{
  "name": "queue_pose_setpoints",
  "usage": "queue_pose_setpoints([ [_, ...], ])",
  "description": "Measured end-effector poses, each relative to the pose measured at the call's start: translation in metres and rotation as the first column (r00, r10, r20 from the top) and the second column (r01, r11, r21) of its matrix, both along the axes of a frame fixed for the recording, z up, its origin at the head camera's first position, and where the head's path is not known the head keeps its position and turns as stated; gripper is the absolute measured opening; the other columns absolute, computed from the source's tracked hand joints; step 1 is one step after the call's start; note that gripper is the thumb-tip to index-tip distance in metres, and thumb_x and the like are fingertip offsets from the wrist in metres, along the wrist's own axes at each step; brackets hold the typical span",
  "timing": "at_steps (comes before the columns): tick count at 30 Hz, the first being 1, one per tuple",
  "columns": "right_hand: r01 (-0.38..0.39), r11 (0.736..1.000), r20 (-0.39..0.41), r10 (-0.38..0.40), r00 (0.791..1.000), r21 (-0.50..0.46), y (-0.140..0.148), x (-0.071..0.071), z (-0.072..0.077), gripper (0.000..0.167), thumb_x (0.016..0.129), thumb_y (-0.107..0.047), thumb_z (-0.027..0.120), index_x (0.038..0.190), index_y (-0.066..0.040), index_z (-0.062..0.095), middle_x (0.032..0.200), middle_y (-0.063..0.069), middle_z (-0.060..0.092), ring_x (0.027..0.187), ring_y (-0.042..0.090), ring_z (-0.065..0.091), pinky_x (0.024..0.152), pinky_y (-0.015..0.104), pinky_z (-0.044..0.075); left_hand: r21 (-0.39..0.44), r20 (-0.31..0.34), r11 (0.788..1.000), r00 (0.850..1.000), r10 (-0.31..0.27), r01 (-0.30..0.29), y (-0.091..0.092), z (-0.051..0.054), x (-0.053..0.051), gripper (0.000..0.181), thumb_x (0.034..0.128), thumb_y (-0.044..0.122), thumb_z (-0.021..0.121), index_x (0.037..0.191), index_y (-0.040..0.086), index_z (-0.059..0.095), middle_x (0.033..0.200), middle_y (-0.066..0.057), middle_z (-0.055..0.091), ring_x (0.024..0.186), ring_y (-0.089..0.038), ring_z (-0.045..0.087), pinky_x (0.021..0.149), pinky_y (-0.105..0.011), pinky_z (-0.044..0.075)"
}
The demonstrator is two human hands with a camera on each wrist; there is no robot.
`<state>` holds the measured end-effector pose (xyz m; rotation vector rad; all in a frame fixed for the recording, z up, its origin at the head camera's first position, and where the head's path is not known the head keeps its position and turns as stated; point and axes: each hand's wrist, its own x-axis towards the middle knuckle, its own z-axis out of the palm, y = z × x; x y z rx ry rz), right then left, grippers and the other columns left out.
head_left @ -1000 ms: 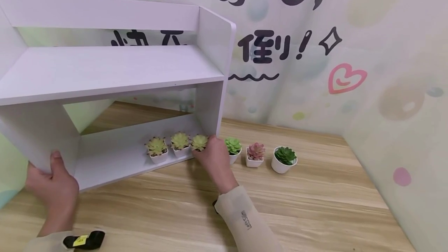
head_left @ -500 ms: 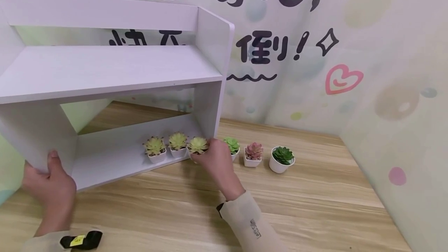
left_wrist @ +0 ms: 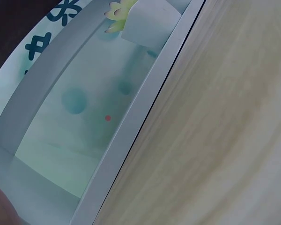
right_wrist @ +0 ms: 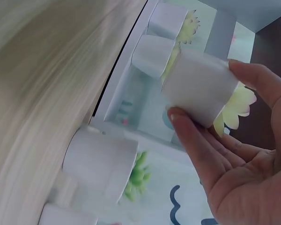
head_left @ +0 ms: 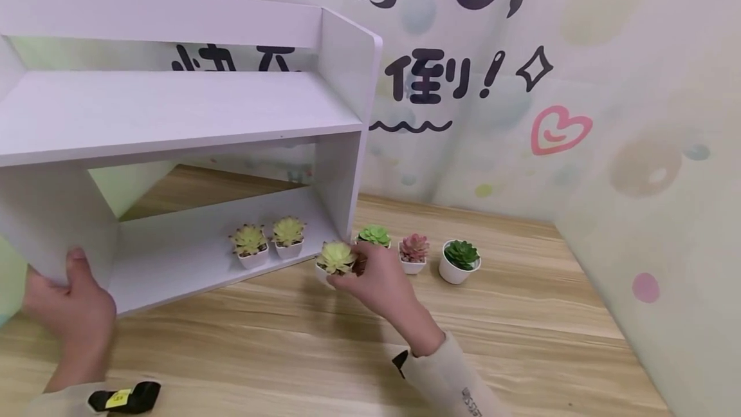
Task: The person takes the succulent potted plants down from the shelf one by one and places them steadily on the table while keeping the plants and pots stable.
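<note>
My left hand (head_left: 72,304) grips the front edge of the left side panel of a white shelf (head_left: 191,105), thumb on its inner face. Between thumb and fingers, my right hand (head_left: 384,282) pinches the white pot of a pale yellow-green succulent (head_left: 337,257), just in front of the shelf's lower right corner. The right wrist view shows the pot (right_wrist: 199,86) lifted, apart from the shelf. Two similar potted succulents, one on the left (head_left: 250,244) and one on the right (head_left: 288,237), stand on the lower board.
Right of the shelf, a bright green succulent (head_left: 373,235), a pink one (head_left: 413,253) and a dark green one (head_left: 460,261) stand in white pots on the wooden table (head_left: 521,340). A printed wall covering (head_left: 608,114) closes off the back and right.
My right hand has drawn the third pale succulent out of the lower shelf, forward and to the right. The left hand keeps its grip on the panel. The head view has shifted slightly.
</note>
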<state>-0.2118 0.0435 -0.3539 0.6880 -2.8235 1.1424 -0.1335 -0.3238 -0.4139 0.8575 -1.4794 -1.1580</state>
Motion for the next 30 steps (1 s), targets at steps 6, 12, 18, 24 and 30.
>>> queue_pose_setpoints([
  [6, -0.026, 1.0, 0.057, 0.026, 0.998, 0.005, 0.024, 0.008, 0.001, 0.045, 0.076, -0.029, 0.086, 0.111, -0.004, 0.072, 0.086, 0.006, 0.071, 0.075, 0.011, 0.062, 0.067, 0.024, 0.052, 0.021, 0.003, 1.0, 1.0, -0.01, 0.01, 0.001, 0.0, 0.001, 0.033, 0.1025, 0.027, 0.054, 0.132, 0.015, 0.064, 0.118, 0.017, 0.065, 0.113, -0.002, 0.059, 0.104, -0.021, 0.044],
  [12, -0.01, 1.0, 0.086, 0.012, 0.996, -0.023, 0.048, 0.012, 0.0, 0.048, 0.075, -0.029, 0.087, 0.115, -0.005, 0.072, 0.09, 0.003, 0.073, 0.079, 0.01, 0.069, 0.072, 0.023, 0.057, -0.006, -0.004, 1.0, 1.0, -0.026, 0.026, 0.001, -0.001, 0.0, 0.034, 0.103, 0.026, 0.053, 0.133, 0.016, 0.063, 0.118, 0.018, 0.064, 0.115, -0.003, 0.059, 0.105, -0.021, 0.044],
  [18, 0.016, 0.998, 0.149, -0.006, 0.989, -0.065, 0.074, 0.011, -0.008, 0.058, 0.076, -0.026, 0.088, 0.124, 0.0, 0.068, 0.102, 0.01, 0.075, 0.087, 0.015, 0.073, 0.076, 0.024, 0.06, -0.048, -0.001, 0.999, 1.0, -0.018, 0.018, 0.0, 0.001, 0.002, 0.034, 0.1039, 0.029, 0.051, 0.136, 0.019, 0.061, 0.125, 0.017, 0.063, 0.118, -0.002, 0.059, 0.106, -0.021, 0.044],
  [24, -0.02, 0.994, 0.155, 0.036, 0.987, -0.104, 0.105, 0.006, -0.015, 0.057, 0.079, -0.022, 0.086, 0.126, 0.003, 0.066, 0.11, 0.016, 0.075, 0.093, 0.022, 0.075, 0.078, 0.025, 0.061, -0.035, -0.044, 0.997, 0.997, -0.064, 0.063, -0.003, 0.001, 0.002, 0.034, 0.1045, 0.026, 0.05, 0.137, 0.021, 0.059, 0.121, 0.02, 0.061, 0.118, -0.003, 0.058, 0.105, -0.022, 0.044],
  [30, 0.002, 0.995, 0.235, 0.023, 0.972, -0.103, 0.142, -0.001, -0.02, 0.06, 0.079, -0.021, 0.086, 0.129, 0.005, 0.064, 0.12, 0.019, 0.072, 0.106, 0.028, 0.073, 0.082, 0.026, 0.06, -0.01, -0.034, 0.996, 0.996, -0.083, 0.083, 0.0, 0.001, 0.002, 0.035, 0.1048, 0.025, 0.049, 0.139, 0.021, 0.057, 0.127, 0.016, 0.063, 0.121, -0.005, 0.058, 0.109, -0.024, 0.044],
])
